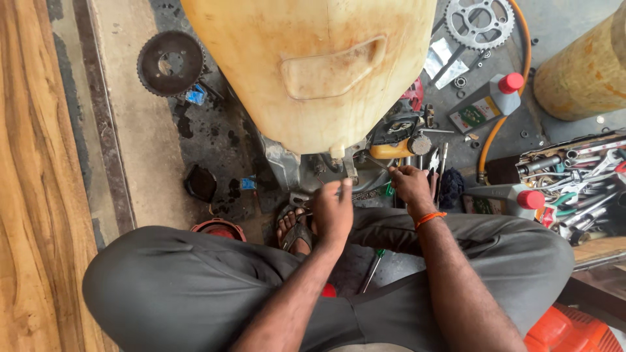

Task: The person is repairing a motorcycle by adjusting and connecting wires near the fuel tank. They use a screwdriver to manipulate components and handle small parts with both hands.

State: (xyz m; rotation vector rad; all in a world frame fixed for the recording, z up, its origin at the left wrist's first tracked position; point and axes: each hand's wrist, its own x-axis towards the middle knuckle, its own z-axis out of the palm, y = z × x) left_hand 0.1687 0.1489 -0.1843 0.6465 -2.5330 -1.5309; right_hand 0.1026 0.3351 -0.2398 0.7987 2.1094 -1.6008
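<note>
Both hands work at the grey metal engine casing [306, 171] that sits on the floor just under the big yellowish plastic tank [313, 65], straight ahead of the person's crossed legs. The left hand [332, 210] is curled, fingers bent toward the casing's near lower edge; whether it pinches a small part or only presses there I cannot tell. The right hand [411, 186] lies a little further right and slightly further from the body, its fingertips closed as if on something small near the casing's right side, beside the yellow-handled tool [398, 148]; what it grips is too small to make out. The casing's long side runs left to right, so the left hand is the nearer to its middle, the right to its end, with pliers [435, 171] just beyond it
</note>
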